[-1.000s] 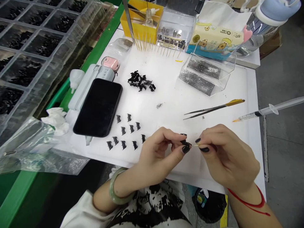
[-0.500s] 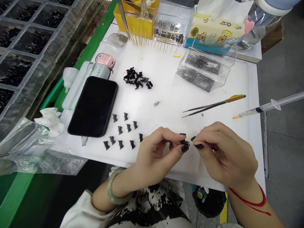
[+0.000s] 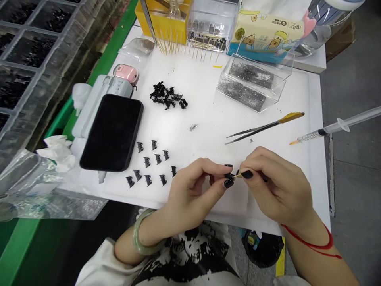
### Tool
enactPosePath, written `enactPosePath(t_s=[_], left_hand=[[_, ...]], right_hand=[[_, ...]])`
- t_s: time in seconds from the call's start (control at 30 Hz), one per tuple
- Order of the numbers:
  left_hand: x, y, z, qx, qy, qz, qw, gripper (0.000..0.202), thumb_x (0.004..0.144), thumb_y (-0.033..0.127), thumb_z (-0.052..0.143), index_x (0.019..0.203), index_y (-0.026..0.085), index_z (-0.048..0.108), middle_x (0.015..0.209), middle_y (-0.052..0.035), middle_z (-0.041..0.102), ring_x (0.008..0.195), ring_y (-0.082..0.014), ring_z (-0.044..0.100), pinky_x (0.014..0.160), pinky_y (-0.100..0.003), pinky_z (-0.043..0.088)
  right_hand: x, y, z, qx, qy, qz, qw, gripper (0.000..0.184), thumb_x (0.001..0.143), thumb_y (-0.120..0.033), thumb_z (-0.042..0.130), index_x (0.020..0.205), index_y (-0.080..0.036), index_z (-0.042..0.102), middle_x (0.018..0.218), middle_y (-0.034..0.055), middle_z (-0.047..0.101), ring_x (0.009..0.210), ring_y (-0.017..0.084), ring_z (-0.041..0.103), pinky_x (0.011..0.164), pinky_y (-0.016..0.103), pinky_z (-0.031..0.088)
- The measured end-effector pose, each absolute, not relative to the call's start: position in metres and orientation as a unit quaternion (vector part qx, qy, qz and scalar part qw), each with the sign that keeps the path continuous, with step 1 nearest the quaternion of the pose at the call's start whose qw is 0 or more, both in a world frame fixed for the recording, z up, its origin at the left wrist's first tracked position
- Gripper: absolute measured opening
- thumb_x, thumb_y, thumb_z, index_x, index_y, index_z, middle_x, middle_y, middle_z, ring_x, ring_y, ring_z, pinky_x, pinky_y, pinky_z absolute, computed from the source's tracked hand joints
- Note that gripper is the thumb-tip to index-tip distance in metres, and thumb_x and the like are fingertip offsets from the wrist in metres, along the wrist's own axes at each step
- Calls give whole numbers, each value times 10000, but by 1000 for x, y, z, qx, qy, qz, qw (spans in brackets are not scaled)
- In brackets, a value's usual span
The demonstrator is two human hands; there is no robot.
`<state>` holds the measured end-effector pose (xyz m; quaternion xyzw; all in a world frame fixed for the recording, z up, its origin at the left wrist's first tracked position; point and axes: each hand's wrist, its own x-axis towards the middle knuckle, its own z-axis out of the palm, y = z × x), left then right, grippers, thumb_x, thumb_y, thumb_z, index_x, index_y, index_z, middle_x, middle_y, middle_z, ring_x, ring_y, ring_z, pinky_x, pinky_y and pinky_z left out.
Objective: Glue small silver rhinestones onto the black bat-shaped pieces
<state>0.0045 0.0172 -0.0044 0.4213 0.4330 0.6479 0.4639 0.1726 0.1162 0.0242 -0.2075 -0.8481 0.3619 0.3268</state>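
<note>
Fingers (image 3: 222, 174) of the left hand (image 3: 193, 190) are pinching a small black clip (image 3: 229, 175) between thumb and forefinger, while the right hand (image 3: 276, 188) is closing its thumb and forefinger on a thin wooden stick (image 3: 237, 175) whose tip is meeting that clip. Both hands are hovering over the near edge of the white mat (image 3: 208, 119), well to the right of the black phone (image 3: 112, 132), which is serving as the landmark for everything else. Just right of the phone's lower corner, finished black clips (image 3: 150, 167) are lying in loose rows on the mat, between the phone and the left hand. Up and to the right of the phone, a heap of loose black clips (image 3: 166, 96) is sitting. Far to the right of the phone, tweezers (image 3: 263, 127) with a yellow grip are lying on the mat just beyond the right hand, and a syringe (image 3: 336, 127) is resting further right still, overhanging the mat's edge. Beyond the phone and to its right, a clear tray of glitter (image 3: 250, 83) is standing tilted, and a row of toothpicks (image 3: 190, 49) is sticking up before a yellow box (image 3: 162, 18). Touching the phone's left side, a pale grey case (image 3: 92, 103) is lying under it, with a pink earbud case (image 3: 126, 72) just beyond. Left of the phone, a crumpled tissue (image 3: 58, 151) is lying beside a compartmented bin (image 3: 32, 51) of black parts.
</note>
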Motion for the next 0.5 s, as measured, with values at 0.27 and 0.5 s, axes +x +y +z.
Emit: enactPosePath(t_s=[0.27, 0.5], left_hand=[[5, 17, -3, 416, 442, 650, 458, 233, 952, 55, 726, 1111, 223, 755, 862, -20, 729, 789, -116, 685, 727, -203, 600], [5, 18, -1, 416, 460, 649, 440, 180, 937, 75, 740, 1061, 205, 757, 840, -33, 737, 762, -139, 713, 701, -232, 625]], right_hand=[[170, 117, 23, -217, -843, 364, 332, 169, 997, -44, 566, 903, -162, 642, 723, 5, 555, 624, 115, 510, 527, 244, 418], [170, 118, 24, -220, -836, 374, 336, 188, 1000, -51, 565, 890, -183, 641, 722, 11, 590, 613, 130, 527, 513, 259, 421]])
